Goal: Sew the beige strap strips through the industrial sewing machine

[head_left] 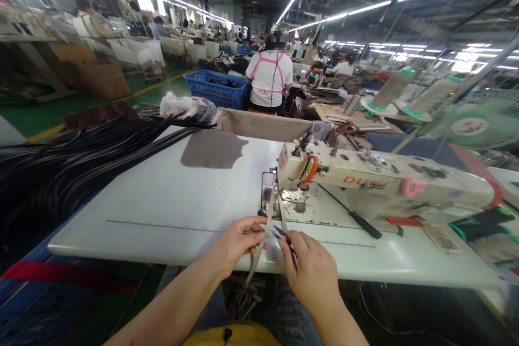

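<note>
My left hand (242, 239) pinches a narrow beige strip (271, 210) between thumb and fingers. One end of the strip reaches up to the needle area of the sewing machine (348, 178), while the other hangs past the table's front edge. A second length of beige strip (283, 213) slants down from the machine toward my right hand (311, 265). That hand is closed around small thread snips (279, 231), whose dark pointed blades stick out to the left, close beside the strip. Their handles are hidden in my palm.
A black-handled screwdriver-like tool (365, 224) lies by the machine. A dark grey piece of material (214, 148) rests on the white table (162, 200). Bundled black strips (60, 173) are heaped at left. Ahead, a person (271, 78) sits beside a blue basket (217, 89); a fan (474, 124) stands right.
</note>
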Demonstrator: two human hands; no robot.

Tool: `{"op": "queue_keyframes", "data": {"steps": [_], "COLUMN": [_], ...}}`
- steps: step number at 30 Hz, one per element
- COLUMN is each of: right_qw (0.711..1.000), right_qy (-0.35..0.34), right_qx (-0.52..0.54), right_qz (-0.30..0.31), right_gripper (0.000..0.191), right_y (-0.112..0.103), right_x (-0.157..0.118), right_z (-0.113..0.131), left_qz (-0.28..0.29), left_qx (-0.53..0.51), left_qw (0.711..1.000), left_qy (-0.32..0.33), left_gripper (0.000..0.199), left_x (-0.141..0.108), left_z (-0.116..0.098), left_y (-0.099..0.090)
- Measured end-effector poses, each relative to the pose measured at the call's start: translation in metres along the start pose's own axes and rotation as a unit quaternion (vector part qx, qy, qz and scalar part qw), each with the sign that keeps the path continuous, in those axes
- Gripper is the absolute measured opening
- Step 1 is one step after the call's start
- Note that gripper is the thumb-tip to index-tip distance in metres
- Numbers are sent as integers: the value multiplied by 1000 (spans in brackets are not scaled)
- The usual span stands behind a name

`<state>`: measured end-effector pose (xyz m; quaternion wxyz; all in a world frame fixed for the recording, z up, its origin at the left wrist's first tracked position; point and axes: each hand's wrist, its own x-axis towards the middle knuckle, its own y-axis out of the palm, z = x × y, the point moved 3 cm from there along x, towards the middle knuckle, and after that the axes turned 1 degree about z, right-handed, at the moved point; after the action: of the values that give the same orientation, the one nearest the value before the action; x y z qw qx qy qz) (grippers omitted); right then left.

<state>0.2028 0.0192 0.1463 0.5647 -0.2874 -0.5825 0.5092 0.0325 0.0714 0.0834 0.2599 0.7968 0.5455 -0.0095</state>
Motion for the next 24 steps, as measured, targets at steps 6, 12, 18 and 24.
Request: {"op": "queue_keyframes", "data": {"steps": [6, 12, 18, 24], "right_qw": [1000, 1000, 999, 988], "right_qy": [-3, -6, -9, 67], "right_qx": [12, 12, 44, 138], "right_qz": [11, 3, 18, 21], "right_gripper": [18, 19, 20, 25], "right_y": [2, 0, 5, 7], "right_x": [1, 2, 2, 2], "right_z": [1, 1, 0, -10], "left_qz": [3, -5, 7, 29], "left_qx": [-10, -14, -25, -4], "left_qw": [1000, 1000, 999, 999], "left_qy": [-2, -10, -19, -13], "left_gripper": [51, 52, 52, 44], "left_x": [-2, -3, -3, -4], "left_z": [-3, -5, -5, -7], "left_y": [2, 3, 5, 6]}}
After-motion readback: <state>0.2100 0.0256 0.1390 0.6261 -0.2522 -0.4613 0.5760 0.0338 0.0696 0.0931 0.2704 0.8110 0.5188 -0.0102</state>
